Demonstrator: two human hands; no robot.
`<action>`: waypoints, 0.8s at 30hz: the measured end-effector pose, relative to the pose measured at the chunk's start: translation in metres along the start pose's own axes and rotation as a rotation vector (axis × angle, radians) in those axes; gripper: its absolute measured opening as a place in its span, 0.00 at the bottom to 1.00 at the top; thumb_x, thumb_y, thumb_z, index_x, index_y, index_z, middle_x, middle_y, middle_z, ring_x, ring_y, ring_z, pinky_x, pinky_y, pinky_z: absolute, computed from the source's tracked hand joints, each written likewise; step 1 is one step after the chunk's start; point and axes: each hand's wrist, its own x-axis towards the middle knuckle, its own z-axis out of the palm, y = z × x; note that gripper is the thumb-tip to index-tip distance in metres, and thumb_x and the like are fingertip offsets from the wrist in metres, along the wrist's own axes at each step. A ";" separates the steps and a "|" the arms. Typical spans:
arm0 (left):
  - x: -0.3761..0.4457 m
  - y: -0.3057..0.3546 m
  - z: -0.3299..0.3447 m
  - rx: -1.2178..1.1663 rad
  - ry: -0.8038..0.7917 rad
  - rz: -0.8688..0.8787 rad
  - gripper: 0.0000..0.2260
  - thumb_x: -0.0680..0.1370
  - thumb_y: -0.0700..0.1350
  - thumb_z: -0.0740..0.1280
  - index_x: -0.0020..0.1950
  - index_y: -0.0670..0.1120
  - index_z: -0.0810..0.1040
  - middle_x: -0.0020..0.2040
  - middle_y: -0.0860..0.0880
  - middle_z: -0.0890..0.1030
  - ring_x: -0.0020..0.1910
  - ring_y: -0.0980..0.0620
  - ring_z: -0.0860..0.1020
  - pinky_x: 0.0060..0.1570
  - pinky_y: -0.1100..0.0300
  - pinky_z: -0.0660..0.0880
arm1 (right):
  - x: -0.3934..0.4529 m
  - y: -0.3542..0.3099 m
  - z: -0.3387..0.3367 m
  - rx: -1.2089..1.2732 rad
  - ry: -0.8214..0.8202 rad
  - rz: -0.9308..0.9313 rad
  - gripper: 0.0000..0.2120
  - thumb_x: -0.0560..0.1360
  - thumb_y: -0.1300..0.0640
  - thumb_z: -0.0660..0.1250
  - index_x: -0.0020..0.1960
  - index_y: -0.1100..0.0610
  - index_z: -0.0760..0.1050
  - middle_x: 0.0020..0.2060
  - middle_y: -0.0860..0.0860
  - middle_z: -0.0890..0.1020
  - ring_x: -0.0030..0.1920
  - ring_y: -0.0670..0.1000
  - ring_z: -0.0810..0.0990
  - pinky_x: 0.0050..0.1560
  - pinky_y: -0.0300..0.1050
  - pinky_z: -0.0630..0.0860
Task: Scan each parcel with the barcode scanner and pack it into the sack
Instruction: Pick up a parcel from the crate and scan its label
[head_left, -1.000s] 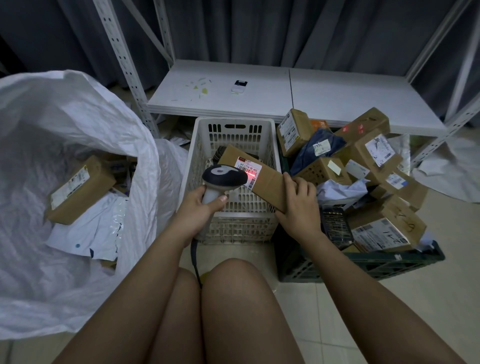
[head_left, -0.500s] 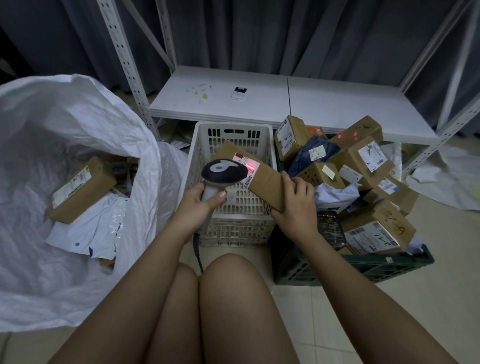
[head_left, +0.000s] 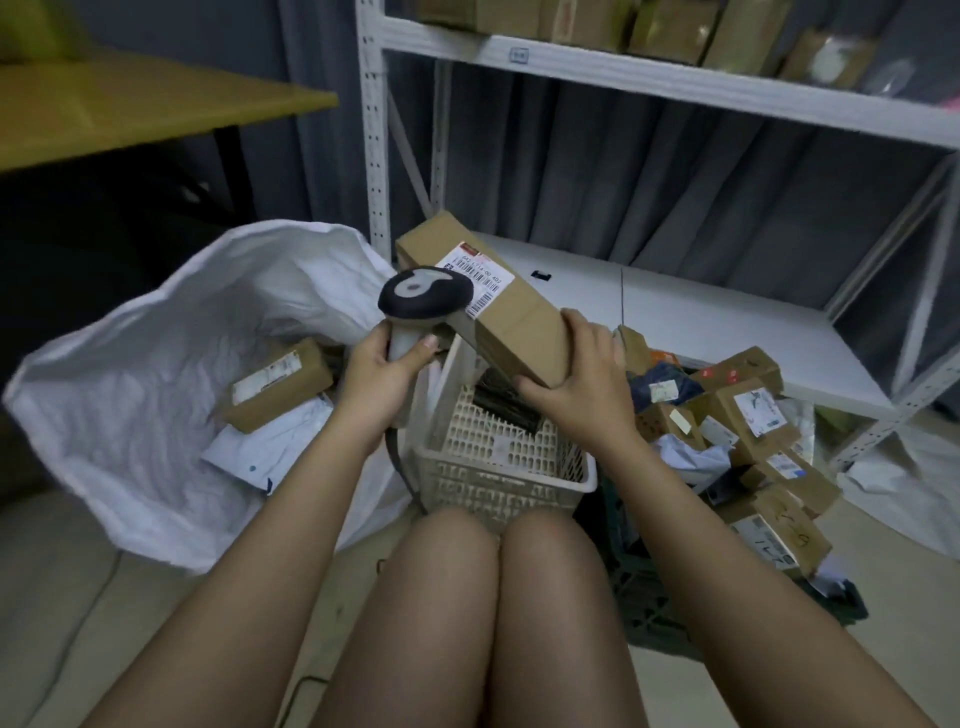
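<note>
While held aloft over the white basket (head_left: 498, 467), tilted with its far end raised toward the sack (head_left: 130, 395): a long, narrow cardboard parcel (head_left: 498, 317), right hand (head_left: 576, 384) wrapped round its near lower end, thumb under, fingers over the top face. Left hand (head_left: 382, 374) clasped round the grip of the barcode scanner (head_left: 423, 299), scanner head just beside the parcel's white label (head_left: 480, 278). No red scan light visible on the label.

Likely light, judging by the easy one-handed hold at the very end. Stiff-sided box, so firm to squeeze; smooth card, somewhat slippery. Best gripped across the narrow width, as now, or nearer the middle for better balance when swung over to the sack.

Plain brown card, seam across the middle, label with barcodes and a red corner mark near the upper end. Edges square, no dents visible.

In the sack already: another brown box (head_left: 278, 384) and a white mailer (head_left: 265, 452). More parcels heaped in the dark crate (head_left: 675, 613) at right.
</note>
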 end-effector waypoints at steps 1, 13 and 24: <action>-0.005 0.003 -0.011 -0.018 0.033 0.002 0.12 0.79 0.45 0.67 0.62 0.48 0.75 0.54 0.48 0.82 0.55 0.49 0.80 0.56 0.53 0.75 | -0.001 -0.015 0.003 0.008 -0.019 -0.011 0.39 0.67 0.42 0.71 0.73 0.50 0.59 0.64 0.52 0.68 0.63 0.57 0.65 0.59 0.54 0.68; -0.042 -0.029 -0.160 0.042 0.284 -0.120 0.13 0.78 0.46 0.68 0.62 0.45 0.77 0.55 0.46 0.81 0.55 0.47 0.79 0.58 0.49 0.76 | -0.011 -0.140 0.099 -0.075 -0.420 -0.130 0.36 0.67 0.38 0.68 0.71 0.49 0.63 0.63 0.52 0.69 0.63 0.56 0.68 0.55 0.52 0.72; -0.010 -0.083 -0.215 0.016 0.380 -0.228 0.09 0.78 0.42 0.67 0.58 0.45 0.78 0.48 0.53 0.82 0.47 0.58 0.79 0.42 0.68 0.74 | 0.036 -0.160 0.209 -0.431 -0.554 -0.135 0.38 0.74 0.34 0.60 0.74 0.57 0.59 0.68 0.59 0.66 0.68 0.62 0.65 0.61 0.56 0.69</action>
